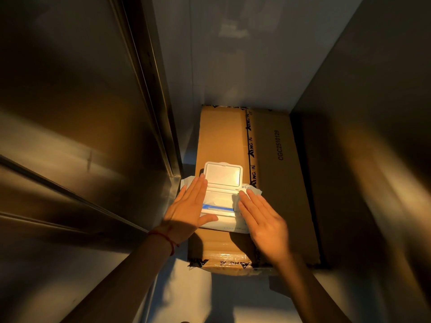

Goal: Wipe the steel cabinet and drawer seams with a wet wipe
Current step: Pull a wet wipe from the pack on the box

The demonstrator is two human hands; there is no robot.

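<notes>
A white wet wipe pack (219, 206) lies on a brown cardboard box (275, 183), its flip lid (223, 174) standing open and a wipe showing in the opening. My left hand (186, 210) lies flat with fingers together on the pack's left side. My right hand (263, 220) lies flat on the pack's right side, fingertips at the edge of the opening. Neither hand grips anything. The steel cabinet (77, 127) fills the left of the view, with a vertical seam (149, 89) and slanted drawer seams (70, 192).
The box sits on a pale floor (186, 297) in a narrow gap. A dark steel panel (373, 136) rises on the right, and a pale wall (221, 54) closes the far end. A red string circles my left wrist (166, 238).
</notes>
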